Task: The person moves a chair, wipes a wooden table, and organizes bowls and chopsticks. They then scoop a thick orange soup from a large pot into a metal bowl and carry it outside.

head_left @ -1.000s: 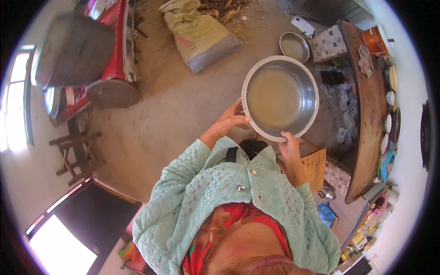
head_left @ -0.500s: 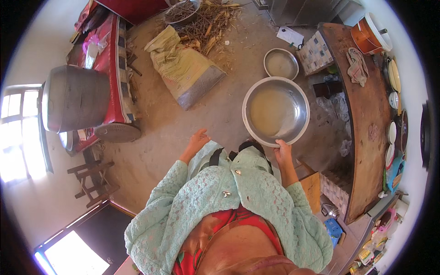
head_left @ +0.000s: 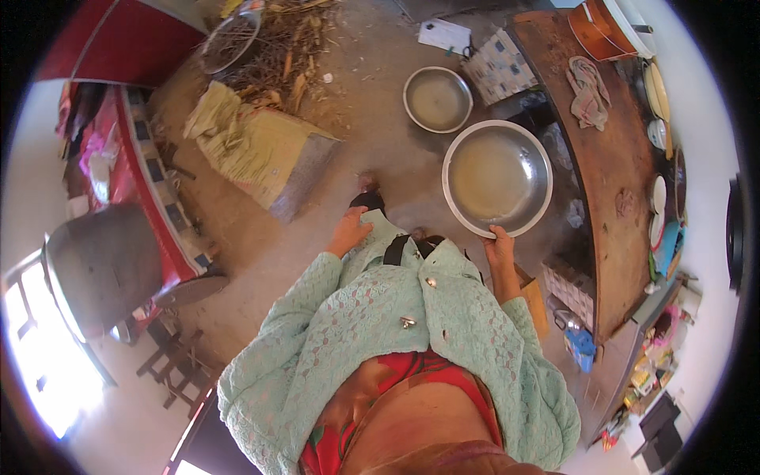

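Observation:
My right hand (head_left: 499, 247) grips the near rim of a large round metal basin (head_left: 537, 144), its thumb and fingers closed over the edge. A shallow pale yellowish liquid seems to lie in the bottom of the basin. Beyond it, to the left, a smaller metal basin (head_left: 465, 89) stands on the floor with a similar dull content. My left hand (head_left: 348, 231) rests by the hem of my pale green lace jacket (head_left: 317, 297), holding nothing that I can see, its fingers loosely apart. One dark shoe shows past that hand.
A wooden counter (head_left: 606, 170) runs along the right, bearing a cloth (head_left: 588, 91) and an orange bucket (head_left: 606, 32). A yellow sack (head_left: 261, 150) lies ahead on the left near scattered sticks (head_left: 297, 59). Further left, a large metal drum (head_left: 107, 265) stands beside a red-covered table (head_left: 150, 214).
The view has turned and moved forward. The large basin, still in my right hand, now appears right of the smaller one instead of overlapping it. My left hand has drawn in to the jacket hem.

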A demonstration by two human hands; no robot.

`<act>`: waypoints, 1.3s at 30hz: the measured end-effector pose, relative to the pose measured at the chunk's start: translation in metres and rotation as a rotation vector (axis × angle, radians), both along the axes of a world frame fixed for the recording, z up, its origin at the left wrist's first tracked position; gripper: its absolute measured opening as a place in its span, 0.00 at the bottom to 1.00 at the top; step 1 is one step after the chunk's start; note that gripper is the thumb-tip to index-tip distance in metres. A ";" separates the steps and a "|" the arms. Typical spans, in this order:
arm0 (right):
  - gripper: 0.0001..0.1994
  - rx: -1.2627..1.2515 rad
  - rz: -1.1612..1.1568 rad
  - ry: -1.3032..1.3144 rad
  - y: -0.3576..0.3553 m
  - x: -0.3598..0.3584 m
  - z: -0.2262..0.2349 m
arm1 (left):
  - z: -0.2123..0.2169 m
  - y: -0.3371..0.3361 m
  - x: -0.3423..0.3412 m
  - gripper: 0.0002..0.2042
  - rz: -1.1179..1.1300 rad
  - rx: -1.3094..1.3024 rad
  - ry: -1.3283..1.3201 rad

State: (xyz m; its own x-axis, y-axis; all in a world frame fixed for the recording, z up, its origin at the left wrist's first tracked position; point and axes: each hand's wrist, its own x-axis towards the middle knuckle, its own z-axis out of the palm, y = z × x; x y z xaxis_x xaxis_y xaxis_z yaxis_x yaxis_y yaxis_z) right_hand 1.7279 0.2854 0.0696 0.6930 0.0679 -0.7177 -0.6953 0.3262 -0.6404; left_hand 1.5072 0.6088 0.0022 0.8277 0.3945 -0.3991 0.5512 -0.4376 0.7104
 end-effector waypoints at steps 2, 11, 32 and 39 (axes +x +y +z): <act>0.21 -0.021 -0.037 -0.007 0.008 0.007 -0.004 | -0.018 0.020 0.021 0.24 -0.082 -0.005 0.033; 0.20 0.047 -0.049 0.093 0.067 0.071 -0.083 | -0.065 0.027 0.006 0.35 -0.092 -0.065 0.492; 0.28 -0.450 -0.263 0.064 0.155 0.249 -0.238 | -0.077 -0.053 0.013 0.19 -0.070 0.224 0.891; 0.42 -0.989 0.162 -0.280 0.150 0.275 -0.238 | -0.071 -0.050 0.026 0.20 -0.100 0.217 0.946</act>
